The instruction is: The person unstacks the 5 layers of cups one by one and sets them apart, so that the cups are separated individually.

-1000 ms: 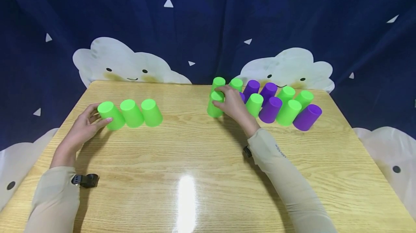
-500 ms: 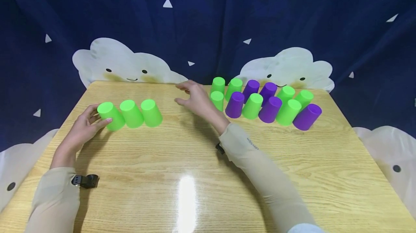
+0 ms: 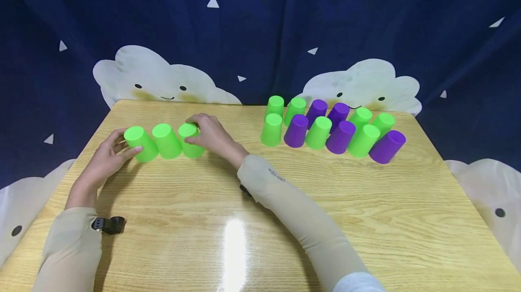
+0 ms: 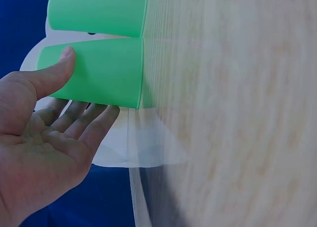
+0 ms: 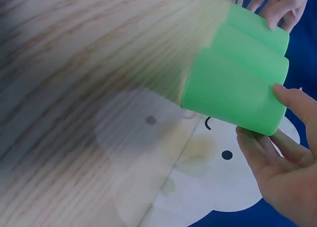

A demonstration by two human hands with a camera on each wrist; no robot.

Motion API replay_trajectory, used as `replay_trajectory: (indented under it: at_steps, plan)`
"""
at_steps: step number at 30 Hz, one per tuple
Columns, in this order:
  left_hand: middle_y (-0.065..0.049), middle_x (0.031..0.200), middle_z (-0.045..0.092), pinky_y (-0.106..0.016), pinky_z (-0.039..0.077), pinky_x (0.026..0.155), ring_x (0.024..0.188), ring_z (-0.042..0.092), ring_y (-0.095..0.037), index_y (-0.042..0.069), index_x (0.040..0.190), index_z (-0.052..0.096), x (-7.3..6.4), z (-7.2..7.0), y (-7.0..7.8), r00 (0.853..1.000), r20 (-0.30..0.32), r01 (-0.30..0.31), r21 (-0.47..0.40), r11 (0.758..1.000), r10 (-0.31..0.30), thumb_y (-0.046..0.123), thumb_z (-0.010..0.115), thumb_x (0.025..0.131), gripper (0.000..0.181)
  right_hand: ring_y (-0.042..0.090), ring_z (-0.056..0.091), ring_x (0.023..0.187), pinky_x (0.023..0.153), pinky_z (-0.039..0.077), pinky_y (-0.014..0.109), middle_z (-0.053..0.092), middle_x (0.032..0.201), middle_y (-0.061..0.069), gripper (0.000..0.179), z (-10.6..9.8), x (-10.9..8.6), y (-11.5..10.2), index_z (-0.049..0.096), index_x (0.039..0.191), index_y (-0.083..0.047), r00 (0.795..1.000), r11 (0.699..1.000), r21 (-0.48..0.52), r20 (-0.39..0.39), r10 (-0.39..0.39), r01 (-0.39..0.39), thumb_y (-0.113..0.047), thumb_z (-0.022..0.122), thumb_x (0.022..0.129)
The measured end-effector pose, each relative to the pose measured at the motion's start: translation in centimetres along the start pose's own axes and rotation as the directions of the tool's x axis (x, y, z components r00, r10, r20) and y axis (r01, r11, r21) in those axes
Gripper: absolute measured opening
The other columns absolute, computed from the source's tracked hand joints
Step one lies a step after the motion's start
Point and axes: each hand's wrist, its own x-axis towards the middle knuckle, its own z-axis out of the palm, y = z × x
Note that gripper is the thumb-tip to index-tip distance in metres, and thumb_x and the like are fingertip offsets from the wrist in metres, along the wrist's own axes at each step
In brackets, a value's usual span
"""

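Observation:
Three green cups stand upside down in a row on the left half of the table. My left hand (image 3: 107, 158) grips the leftmost green cup (image 3: 141, 145), thumb on its near side and fingers behind it, as the left wrist view shows. The middle green cup (image 3: 168, 142) stands untouched between my hands. Around the upper part of the right-hand green cup (image 5: 233, 93) my right hand (image 3: 211, 136) has its thumb and fingers, gripping it from the right. That cup's rim appears to rest on the table.
Further right, upturned cups stand in two rows, such as a green cup (image 3: 271, 130), a purple cup (image 3: 296, 131) and a purple cup (image 3: 387, 147) at the right end. Behind the wooden table (image 3: 171, 237) hangs a dark blue curtain (image 3: 260, 25) with clouds.
My right hand has let go of the front-left green cup of the right group and moved left to the right-hand cup of the three. My left hand stays where it was.

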Motion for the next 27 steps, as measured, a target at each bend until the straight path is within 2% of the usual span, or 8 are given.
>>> replay_trajectory:
  at_steps: [8,11,14,17,21,24,25,27]
  plan:
    - [-0.029,0.152,0.027,-0.060,0.026,0.111,0.139,0.027,-0.048,0.003,0.151,0.024,0.1,0.0,-0.2,1.000,-0.003,-0.002,0.000,1.000,0.002,0.028,0.062,0.099,0.069,0.014,0.059,0.104,0.084,0.044,0.014,0.064,0.120,0.007,0.049,-0.2,-0.4,0.0,0.064,0.126,-0.004,1.000,1.000,0.022,-0.024,-0.010,0.011,-0.020,0.081,0.084]
    - [-0.029,0.151,0.027,-0.060,0.025,0.110,0.139,0.027,-0.048,0.003,0.151,0.024,0.1,0.0,-0.2,1.000,-0.002,-0.004,0.001,1.000,0.004,0.028,0.061,0.099,0.069,0.013,0.059,0.105,0.085,0.045,0.013,0.063,0.121,0.006,0.050,-1.4,-1.3,-0.1,0.063,0.127,-0.004,0.999,0.999,0.036,-0.040,-0.029,0.031,-0.020,0.081,0.083]
    - [-0.029,0.151,0.027,-0.061,0.025,0.110,0.139,0.026,-0.048,0.003,0.151,0.024,0.2,0.1,-0.2,1.000,-0.001,-0.007,0.000,1.000,0.007,0.028,0.061,0.099,0.069,0.015,0.060,0.108,0.089,0.046,0.016,0.062,0.124,0.008,0.050,-3.5,-2.8,0.0,0.062,0.127,-0.003,0.996,0.995,0.073,-0.064,-0.065,0.069,-0.017,0.081,0.083]
    - [-0.029,0.151,0.027,-0.061,0.024,0.110,0.139,0.026,-0.049,0.002,0.151,0.024,0.2,0.1,-0.2,1.000,0.002,-0.009,-0.003,1.000,0.009,0.028,0.061,0.099,0.069,0.019,0.061,0.108,0.093,0.048,0.020,0.063,0.122,0.012,0.049,-6.2,-4.9,0.7,0.063,0.125,0.002,0.987,0.984,0.127,-0.115,-0.108,0.123,-0.011,0.081,0.082]
    - [-0.029,0.151,0.027,-0.061,0.025,0.110,0.139,0.026,-0.049,0.002,0.151,0.024,0.2,0.0,-0.2,1.000,0.002,-0.012,0.002,1.000,0.012,0.027,0.061,0.099,0.069,0.023,0.063,0.104,0.094,0.050,0.026,0.065,0.115,0.014,0.046,-10.1,-8.5,2.6,0.065,0.121,0.004,0.972,0.969,0.182,-0.195,-0.128,0.165,-0.004,0.082,0.079]
    - [-0.029,0.150,0.028,-0.060,0.026,0.110,0.139,0.027,-0.049,0.004,0.151,0.025,0.1,0.0,-0.2,1.000,-0.001,-0.012,0.003,1.000,0.012,0.028,0.061,0.099,0.068,0.025,0.065,0.102,0.091,0.053,0.031,0.065,0.111,0.014,0.045,-12.8,-11.7,4.4,0.066,0.119,0.005,0.964,0.971,0.194,-0.249,-0.092,0.143,-0.001,0.083,0.077]
    - [-0.027,0.150,0.029,-0.051,0.028,0.112,0.139,0.027,-0.048,0.006,0.150,0.027,0.1,0.0,-0.3,1.000,-0.003,-0.015,0.005,1.000,0.015,0.028,0.062,0.099,0.066,0.025,0.065,0.102,0.091,0.053,0.031,0.065,0.112,0.014,0.046,-13.6,-12.8,5.0,0.066,0.119,0.004,0.962,0.972,0.191,-0.259,-0.083,0.135,-0.001,0.083,0.077]
    - [-0.026,0.149,0.030,-0.049,0.029,0.112,0.139,0.028,-0.046,0.007,0.150,0.028,0.0,0.0,-0.4,1.000,-0.007,-0.014,0.006,1.000,0.014,0.028,0.062,0.099,0.064,0.028,0.066,0.103,0.090,0.053,0.031,0.065,0.113,0.015,0.046,-15.3,-15.1,6.3,0.065,0.120,0.005,0.960,0.978,0.189,-0.277,-0.035,0.091,-0.001,0.082,0.078]
